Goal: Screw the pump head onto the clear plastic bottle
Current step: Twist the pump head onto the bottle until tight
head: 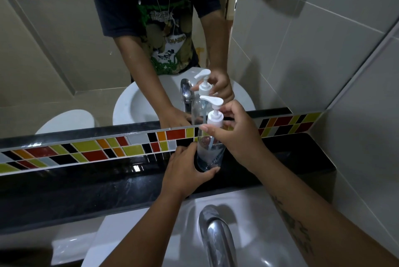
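A clear plastic bottle stands upright on the black ledge behind the sink, with a little clear liquid in its base. My left hand wraps its lower part from the left. A white pump head sits on the bottle's neck, nozzle pointing left, its dip tube visible inside the bottle. My right hand grips the pump's white collar from the right with fingers and thumb.
A chrome tap rises over the white basin directly below my arms. A mirror behind the ledge reflects the bottle, hands and torso. A coloured tile strip runs along the ledge. Tiled wall stands at right.
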A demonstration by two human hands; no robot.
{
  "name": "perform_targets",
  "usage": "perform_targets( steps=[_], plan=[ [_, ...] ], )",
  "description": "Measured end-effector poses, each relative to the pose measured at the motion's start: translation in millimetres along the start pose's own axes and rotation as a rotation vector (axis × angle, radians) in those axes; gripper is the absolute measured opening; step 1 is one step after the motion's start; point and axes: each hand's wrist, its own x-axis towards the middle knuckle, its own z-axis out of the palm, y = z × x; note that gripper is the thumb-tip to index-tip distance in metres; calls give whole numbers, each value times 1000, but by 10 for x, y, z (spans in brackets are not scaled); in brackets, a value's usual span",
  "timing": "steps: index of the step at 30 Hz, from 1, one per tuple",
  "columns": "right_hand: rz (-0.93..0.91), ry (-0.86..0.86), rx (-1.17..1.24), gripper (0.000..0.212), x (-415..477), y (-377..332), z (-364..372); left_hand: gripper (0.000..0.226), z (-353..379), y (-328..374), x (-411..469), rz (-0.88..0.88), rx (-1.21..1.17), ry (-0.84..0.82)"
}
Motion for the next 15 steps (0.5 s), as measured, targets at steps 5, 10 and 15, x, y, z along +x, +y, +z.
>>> perform_targets(
  steps=[5, 10, 15],
  plan=[
    [46, -149, 44, 54, -57, 24, -88, 67, -4, 1, -4, 9, -3, 2],
    [15, -67, -30, 33, -64, 10, -60, 69, 5, -4, -5, -6, -11, -4],
    [3, 64, -50, 43, -27, -1, 27, 70, -9, 19, -6, -8, -2, -7]
  ],
)
